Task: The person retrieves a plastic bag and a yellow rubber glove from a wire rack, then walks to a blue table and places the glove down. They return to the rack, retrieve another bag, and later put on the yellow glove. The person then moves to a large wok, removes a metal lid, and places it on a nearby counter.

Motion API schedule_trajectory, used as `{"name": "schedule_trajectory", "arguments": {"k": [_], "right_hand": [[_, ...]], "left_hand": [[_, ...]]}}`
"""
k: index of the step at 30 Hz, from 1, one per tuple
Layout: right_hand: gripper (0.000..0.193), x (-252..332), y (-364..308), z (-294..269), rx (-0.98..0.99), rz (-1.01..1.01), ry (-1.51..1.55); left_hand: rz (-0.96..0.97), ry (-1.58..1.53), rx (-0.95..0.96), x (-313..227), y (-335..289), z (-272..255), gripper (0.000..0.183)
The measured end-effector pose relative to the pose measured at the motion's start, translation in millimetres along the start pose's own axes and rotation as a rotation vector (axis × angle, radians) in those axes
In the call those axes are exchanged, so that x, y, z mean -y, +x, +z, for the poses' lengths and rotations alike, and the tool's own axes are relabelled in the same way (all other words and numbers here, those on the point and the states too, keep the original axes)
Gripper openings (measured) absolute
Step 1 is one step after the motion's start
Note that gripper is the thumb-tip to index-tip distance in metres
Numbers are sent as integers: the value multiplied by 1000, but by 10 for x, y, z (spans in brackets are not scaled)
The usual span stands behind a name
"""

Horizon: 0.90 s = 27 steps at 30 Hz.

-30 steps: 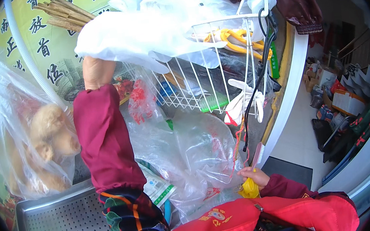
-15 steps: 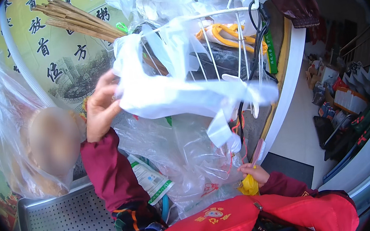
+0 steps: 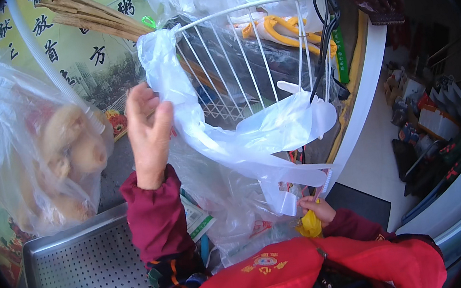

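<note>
A thin white plastic bag [image 3: 177, 96] hangs from the left end of a white wire basket [image 3: 238, 10], its loose part sweeping down to the right. Just left of this bag, my left hand [image 3: 148, 131] is raised with fingers apart and nothing in it. Low on the right, my right hand [image 3: 320, 211] is closed on a bunched yellow plastic piece [image 3: 310, 226]; its exact kind does not show. The end of the white bag droops close to those fingers. Below the basket lies crumpled clear plastic [image 3: 225, 201], partly covered by the white bag.
A perforated metal tray [image 3: 88, 268] stands at lower left, under a clear bag of tan rounded items [image 3: 69, 151]. Wooden sticks [image 3: 91, 15] jut out behind the basket. Black cables [image 3: 330, 24] hang at its right end. A white-green packet [image 3: 196, 219] lies beside my left sleeve.
My left hand has let go of the white bag and opened beside it. The bag's loose part has dropped lower, toward my right hand, which stays on the yellow plastic.
</note>
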State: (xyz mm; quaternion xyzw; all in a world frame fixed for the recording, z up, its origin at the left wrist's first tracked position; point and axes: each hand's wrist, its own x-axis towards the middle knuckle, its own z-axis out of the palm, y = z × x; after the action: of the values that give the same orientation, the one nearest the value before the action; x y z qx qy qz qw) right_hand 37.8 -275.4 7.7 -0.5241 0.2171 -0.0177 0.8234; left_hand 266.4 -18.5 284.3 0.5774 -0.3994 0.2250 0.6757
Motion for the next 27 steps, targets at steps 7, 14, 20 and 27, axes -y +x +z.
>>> {"name": "schedule_trajectory", "arguments": {"k": [7,14,20,27], "right_hand": [[14,-50,21,-19,-15,-26,1],[15,-35,-14,-11,6,-4,4],[16,-9,-35,9,26,18,-1],[15,27,-46,31,32,12,-2]], "left_hand": [[-83,-85,70,361,-8,-38,14],[83,-107,-28,328,-343,-192,6],[238,-232,-106,222,-384,-324,7],[310,-375,-440,-80,-479,-564,14]]}}
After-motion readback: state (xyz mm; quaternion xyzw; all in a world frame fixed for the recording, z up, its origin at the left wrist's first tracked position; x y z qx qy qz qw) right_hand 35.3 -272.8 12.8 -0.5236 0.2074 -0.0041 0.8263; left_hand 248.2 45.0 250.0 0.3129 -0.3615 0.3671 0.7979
